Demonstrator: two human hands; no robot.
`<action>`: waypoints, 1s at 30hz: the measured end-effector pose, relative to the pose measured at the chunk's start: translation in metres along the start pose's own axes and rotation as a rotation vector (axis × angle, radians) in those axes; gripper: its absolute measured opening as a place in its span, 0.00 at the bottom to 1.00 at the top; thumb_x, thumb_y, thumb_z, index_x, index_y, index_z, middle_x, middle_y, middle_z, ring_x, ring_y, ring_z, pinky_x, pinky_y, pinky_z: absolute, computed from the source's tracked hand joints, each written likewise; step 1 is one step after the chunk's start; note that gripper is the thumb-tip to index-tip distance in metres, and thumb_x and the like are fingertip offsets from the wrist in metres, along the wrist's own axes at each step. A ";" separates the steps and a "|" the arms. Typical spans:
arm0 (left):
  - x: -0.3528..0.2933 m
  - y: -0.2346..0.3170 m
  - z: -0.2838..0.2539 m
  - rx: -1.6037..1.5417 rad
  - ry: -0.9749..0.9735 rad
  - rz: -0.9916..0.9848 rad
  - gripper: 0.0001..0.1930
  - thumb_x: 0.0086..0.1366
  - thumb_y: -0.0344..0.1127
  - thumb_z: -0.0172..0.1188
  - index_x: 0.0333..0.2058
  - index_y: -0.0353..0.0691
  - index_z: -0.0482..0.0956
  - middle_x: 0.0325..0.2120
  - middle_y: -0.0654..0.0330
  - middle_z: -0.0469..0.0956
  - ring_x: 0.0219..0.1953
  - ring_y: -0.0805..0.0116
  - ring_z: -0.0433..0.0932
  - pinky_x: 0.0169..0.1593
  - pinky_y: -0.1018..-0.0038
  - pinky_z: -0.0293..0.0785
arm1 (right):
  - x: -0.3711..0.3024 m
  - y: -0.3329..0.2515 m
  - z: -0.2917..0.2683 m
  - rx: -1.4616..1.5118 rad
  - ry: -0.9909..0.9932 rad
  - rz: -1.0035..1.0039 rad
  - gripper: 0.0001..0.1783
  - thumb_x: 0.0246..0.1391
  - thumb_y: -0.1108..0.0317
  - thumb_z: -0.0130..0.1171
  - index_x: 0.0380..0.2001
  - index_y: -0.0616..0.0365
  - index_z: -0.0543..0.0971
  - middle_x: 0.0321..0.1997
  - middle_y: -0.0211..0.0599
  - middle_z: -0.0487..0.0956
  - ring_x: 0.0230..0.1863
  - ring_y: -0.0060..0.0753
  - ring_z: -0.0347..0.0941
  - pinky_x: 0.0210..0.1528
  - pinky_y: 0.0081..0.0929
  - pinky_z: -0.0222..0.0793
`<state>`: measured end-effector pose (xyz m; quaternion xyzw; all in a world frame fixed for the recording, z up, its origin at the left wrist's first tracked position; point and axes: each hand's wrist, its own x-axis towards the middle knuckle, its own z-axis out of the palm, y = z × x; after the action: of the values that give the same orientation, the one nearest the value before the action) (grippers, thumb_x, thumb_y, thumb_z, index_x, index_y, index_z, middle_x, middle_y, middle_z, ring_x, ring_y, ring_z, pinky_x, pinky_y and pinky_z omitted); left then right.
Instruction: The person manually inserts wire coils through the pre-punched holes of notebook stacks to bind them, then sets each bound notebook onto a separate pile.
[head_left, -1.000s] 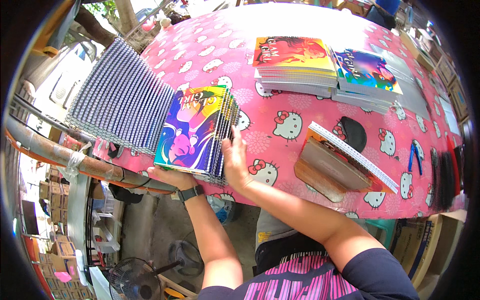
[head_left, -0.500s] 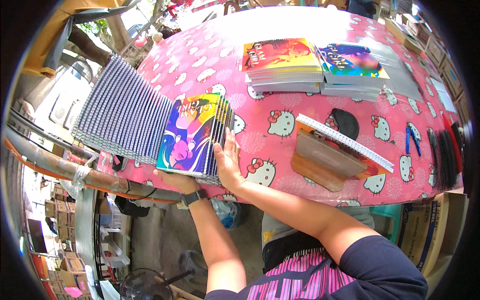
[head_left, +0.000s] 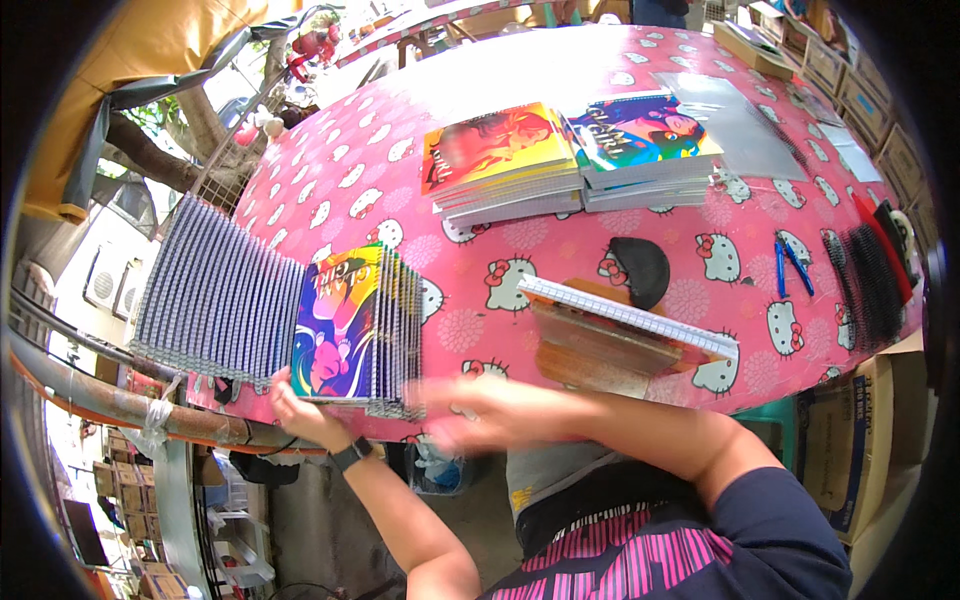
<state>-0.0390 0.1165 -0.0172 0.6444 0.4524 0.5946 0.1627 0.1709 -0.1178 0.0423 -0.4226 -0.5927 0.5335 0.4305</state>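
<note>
A stack of spiral notebooks (head_left: 335,335) with purple, yellow and teal covers lies at the left front of the table, its bindings staggered along the right side. My left hand (head_left: 308,415) is at its near left corner, fingers apart and partly curled, gripping nothing visible. Just off the stack's near right corner, my right hand (head_left: 475,412) is smeared by motion, so its fingers are unclear. Against the stack's left side leans a long row of bound notebooks (head_left: 215,295), coil edges up. One more notebook (head_left: 630,320) rests tilted on a wooden block (head_left: 590,368) to the right.
Two notebook piles, one red-yellow (head_left: 500,150) and one blue-green (head_left: 645,140), stand farther back. A black rounded object (head_left: 640,270) lies behind the wooden block. Blue-handled tool (head_left: 793,268) and black binding coils (head_left: 868,290) are at right. A metal pipe (head_left: 200,420) runs along the left front.
My right hand has pulled back from the stack's right side toward me. My left hand has shifted slightly outward at the near corner. The whole view has also shifted.
</note>
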 end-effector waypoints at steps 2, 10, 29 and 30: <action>-0.001 0.044 0.007 -0.091 0.266 0.113 0.17 0.68 0.38 0.47 0.43 0.28 0.75 0.42 0.52 0.76 0.47 0.63 0.74 0.51 0.68 0.69 | -0.078 -0.015 -0.010 -0.138 -0.313 -0.361 0.35 0.57 0.56 0.59 0.61 0.65 0.63 0.61 0.52 0.68 0.61 0.48 0.66 0.62 0.41 0.61; -0.123 0.192 0.108 -0.889 -0.489 0.004 0.26 0.65 0.42 0.54 0.55 0.30 0.67 0.48 0.53 0.75 0.50 0.66 0.71 0.58 0.69 0.62 | -0.279 -0.027 -0.074 -0.088 1.206 -0.174 0.32 0.53 0.47 0.59 0.49 0.66 0.72 0.51 0.46 0.76 0.51 0.36 0.73 0.51 0.29 0.66; -0.171 0.212 0.129 -0.974 -0.548 -0.271 0.08 0.61 0.36 0.51 0.28 0.39 0.66 0.28 0.59 0.69 0.31 0.73 0.68 0.42 0.75 0.64 | -0.501 0.082 -0.188 -1.359 1.709 1.073 0.21 0.47 0.60 0.65 0.43 0.59 0.77 0.42 0.44 0.77 0.48 0.47 0.72 0.49 0.39 0.69; -0.170 0.211 0.127 -0.961 -0.538 -0.260 0.08 0.61 0.36 0.51 0.28 0.39 0.67 0.28 0.60 0.69 0.31 0.73 0.67 0.42 0.75 0.64 | -0.501 0.084 -0.190 -1.377 1.714 1.002 0.19 0.47 0.60 0.65 0.41 0.59 0.78 0.40 0.45 0.78 0.45 0.48 0.74 0.47 0.40 0.70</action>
<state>0.1792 -0.0868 0.0046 0.5659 0.1493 0.5236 0.6191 0.4928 -0.5416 -0.0594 -0.9630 -0.0453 -0.2399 0.1140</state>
